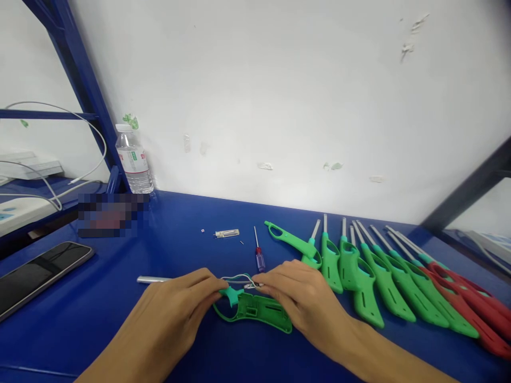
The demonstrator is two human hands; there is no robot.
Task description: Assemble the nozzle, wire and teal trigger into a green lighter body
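An open green lighter half-shell [265, 313] lies on the blue table between my hands, its hollow side up. My left hand [181, 300] is closed, thumb and fingers pinching a teal plastic trigger [231, 294] above the shell's left end. A silver lighter tube [154, 279] sticks out to the left behind that hand. My right hand [301, 295] is closed at the shell's upper right, fingertips on a small metal part [250, 286]. Thin white and teal wires [237, 277] arch between the two hands. Fingers partly hide the small parts.
Beyond my hands lie a screwdriver [259, 258], a clear small cartridge [227, 233] and a loose green half-shell [289, 239]. Several green lighters [393, 287] and red lighters [473, 298] line the right. A phone [43, 274] and water bottle [134, 162] are left.
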